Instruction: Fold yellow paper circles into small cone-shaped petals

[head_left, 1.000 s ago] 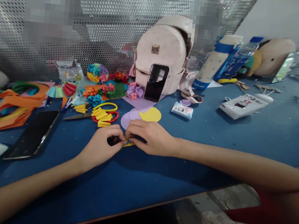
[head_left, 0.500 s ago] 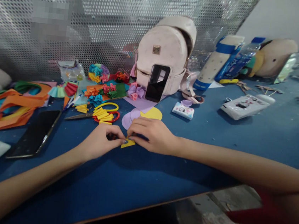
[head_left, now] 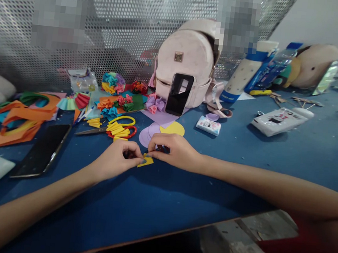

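A small yellow paper piece [head_left: 146, 162] is pinched between the fingertips of my left hand [head_left: 120, 157] and my right hand [head_left: 176, 152], low over the blue table. Both hands are closed on it, and the fingertips nearly meet. Just behind them lie purple paper circles [head_left: 146, 135] and a yellow paper circle [head_left: 173, 129]. Folded yellow paper pieces [head_left: 119, 130] rest on the scissors [head_left: 93, 131], left of the circles. The far side of the held piece is partly hidden by fingers.
A phone [head_left: 180, 94] leans on a pink backpack [head_left: 185, 53]. Another phone [head_left: 43, 149] lies left, beside orange paper strips [head_left: 19, 117]. Paper flowers [head_left: 113, 83] stand behind the scissors. Tissue packs [head_left: 208, 125] and a bottle [head_left: 242, 74] are right.
The view has shifted slightly, moving the objects a little to the right. My right fingers have changed their bend slightly at the yellow paper. Both hands remain at the paper.
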{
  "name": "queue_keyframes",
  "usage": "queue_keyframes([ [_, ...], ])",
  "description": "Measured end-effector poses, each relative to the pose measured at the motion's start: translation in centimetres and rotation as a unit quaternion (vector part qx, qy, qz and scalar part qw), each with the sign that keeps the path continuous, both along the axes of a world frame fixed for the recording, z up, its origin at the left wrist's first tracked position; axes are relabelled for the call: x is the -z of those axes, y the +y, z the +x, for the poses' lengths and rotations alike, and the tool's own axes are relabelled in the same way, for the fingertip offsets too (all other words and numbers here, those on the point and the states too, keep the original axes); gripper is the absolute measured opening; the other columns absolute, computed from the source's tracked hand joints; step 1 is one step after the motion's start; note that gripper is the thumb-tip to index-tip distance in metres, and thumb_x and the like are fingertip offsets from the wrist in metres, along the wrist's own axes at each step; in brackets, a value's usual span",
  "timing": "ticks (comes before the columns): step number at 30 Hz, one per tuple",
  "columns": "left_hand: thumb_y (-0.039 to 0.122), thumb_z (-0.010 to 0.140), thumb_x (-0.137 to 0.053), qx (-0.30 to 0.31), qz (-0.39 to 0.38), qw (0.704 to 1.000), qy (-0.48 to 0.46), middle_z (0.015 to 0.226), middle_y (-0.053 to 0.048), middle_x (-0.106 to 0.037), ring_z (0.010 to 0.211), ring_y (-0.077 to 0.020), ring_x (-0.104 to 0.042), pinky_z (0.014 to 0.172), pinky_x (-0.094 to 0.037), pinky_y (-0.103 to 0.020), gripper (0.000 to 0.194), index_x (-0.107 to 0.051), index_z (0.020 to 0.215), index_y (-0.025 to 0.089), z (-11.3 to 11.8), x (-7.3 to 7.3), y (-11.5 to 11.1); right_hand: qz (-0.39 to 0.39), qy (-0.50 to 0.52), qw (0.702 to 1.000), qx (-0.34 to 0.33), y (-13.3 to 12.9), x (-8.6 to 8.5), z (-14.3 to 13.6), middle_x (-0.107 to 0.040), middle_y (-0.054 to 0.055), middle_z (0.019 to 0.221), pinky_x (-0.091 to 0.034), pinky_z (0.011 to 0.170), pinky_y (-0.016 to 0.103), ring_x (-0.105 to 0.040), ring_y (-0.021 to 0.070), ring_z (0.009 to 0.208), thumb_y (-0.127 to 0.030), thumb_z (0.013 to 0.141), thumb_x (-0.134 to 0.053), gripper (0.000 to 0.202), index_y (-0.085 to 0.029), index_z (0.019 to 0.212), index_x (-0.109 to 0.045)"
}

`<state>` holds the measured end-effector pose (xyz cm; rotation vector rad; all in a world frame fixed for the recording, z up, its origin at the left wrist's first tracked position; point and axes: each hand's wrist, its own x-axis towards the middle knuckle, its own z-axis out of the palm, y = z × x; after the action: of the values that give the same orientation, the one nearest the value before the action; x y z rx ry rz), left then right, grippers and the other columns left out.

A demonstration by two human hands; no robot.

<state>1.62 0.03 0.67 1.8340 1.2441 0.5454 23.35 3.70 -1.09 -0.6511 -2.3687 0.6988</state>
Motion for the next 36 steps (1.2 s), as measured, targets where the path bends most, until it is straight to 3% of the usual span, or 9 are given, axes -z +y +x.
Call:
queue_keyframes([
  [6,0.020,0.076,-0.065,0.005,0.041,0.999,0.021,0.060,0.003,-0.055,0.055,-0.0107,-0.046,0.054,-0.034,-0.024,0.014,-0.062,0.063,0.017,0.1,0.3,-0.4,0.084,-0.062,0.994,-0.011,-0.8,-0.2,0.0,-0.070,0.001,0.094,-0.038,0.066,0.023,-0.063,0.0139,0.084,-0.019,0.093,-0.068,0.001,-0.020,0.092,-0.068],
  [9,0.012,0.080,-0.064,0.012,0.171,0.982,0.079,0.067,0.002,-0.060,0.064,-0.0135,-0.053,0.063,-0.038,-0.027,0.015,-0.062,0.066,0.017,0.5,0.2,-1.1,0.067,-0.068,0.995,-0.003,-1.0,-0.1,0.0,-0.069,0.000,0.094,-0.039,0.067,0.023,-0.063,0.0140,0.083,-0.014,0.090,-0.067,0.007,-0.020,0.091,-0.067],
  [13,0.012,0.088,-0.064,0.041,0.348,0.922,0.164,0.081,-0.002,-0.066,0.080,-0.0197,-0.059,0.076,-0.038,-0.035,0.013,-0.064,0.076,0.017,0.6,0.2,-1.9,0.039,-0.025,0.999,0.009,-0.9,0.1,0.0,-0.069,-0.001,0.091,-0.040,0.067,0.023,-0.063,0.0135,0.081,-0.008,0.087,-0.065,0.011,-0.019,0.087,-0.064],
  [23,0.016,0.086,-0.062,0.008,0.198,0.979,0.051,0.079,0.001,-0.069,0.075,-0.0163,-0.061,0.072,-0.043,-0.029,0.015,-0.068,0.074,0.020,0.3,-0.8,-1.3,0.219,-0.006,0.976,-0.016,-0.5,-0.1,0.4,-0.069,0.004,0.090,-0.044,0.072,0.026,-0.061,0.0161,0.082,-0.018,0.099,-0.054,0.015,-0.017,0.090,-0.065],
  [28,0.015,0.084,-0.064,-0.002,0.195,0.979,0.051,0.072,0.002,-0.065,0.066,-0.0143,-0.056,0.065,-0.041,-0.027,0.016,-0.064,0.068,0.019,0.3,-1.1,-1.5,0.206,-0.039,0.978,-0.008,-1.2,-0.5,0.1,-0.067,0.005,0.094,-0.043,0.073,0.028,-0.059,0.0173,0.082,-0.020,0.099,-0.051,0.014,-0.017,0.093,-0.063],
  [30,0.014,0.086,-0.062,0.015,0.271,0.957,0.098,0.072,0.001,-0.064,0.070,-0.0160,-0.057,0.068,-0.041,-0.030,0.019,-0.061,0.068,0.019,0.4,-1.1,-1.8,0.193,-0.051,0.980,0.002,-1.6,-0.6,-0.1,-0.066,0.006,0.094,-0.043,0.072,0.029,-0.058,0.0183,0.082,-0.018,0.098,-0.050,0.013,-0.017,0.095,-0.062],
  [33,0.015,0.095,-0.053,0.049,0.427,0.877,0.214,0.073,-0.003,-0.063,0.074,-0.0199,-0.056,0.071,-0.037,-0.035,0.027,-0.060,0.070,0.018,0.6,-1.0,-2.2,0.189,-0.052,0.980,0.013,-1.9,-0.5,-0.2,-0.065,0.007,0.094,-0.043,0.073,0.030,-0.057,0.0196,0.084,-0.014,0.095,-0.049,0.012,-0.017,0.094,-0.060],
  [35,0.018,0.099,-0.051,0.067,0.471,0.841,0.259,0.075,-0.004,-0.064,0.076,-0.0213,-0.056,0.072,-0.036,-0.037,0.028,-0.061,0.073,0.017,0.6,-1.0,-2.3,0.194,-0.044,0.980,0.013,-1.9,-0.5,-0.1,-0.065,0.006,0.094,-0.043,0.073,0.030,-0.056,0.0198,0.085,-0.013,0.094,-0.048,0.013,-0.018,0.093,-0.060],
  [36,0.019,0.099,-0.052,0.071,0.467,0.841,0.263,0.078,-0.004,-0.066,0.077,-0.0216,-0.056,0.072,-0.035,-0.037,0.025,-0.062,0.076,0.017,0.6,-1.0,-2.2,0.194,-0.040,0.980,0.013,-1.8,-0.5,0.0,-0.065,0.006,0.093,-0.043,0.074,0.030,-0.056,0.0196,0.084,-0.013,0.094,-0.048,0.013,-0.018,0.092,-0.060],
])
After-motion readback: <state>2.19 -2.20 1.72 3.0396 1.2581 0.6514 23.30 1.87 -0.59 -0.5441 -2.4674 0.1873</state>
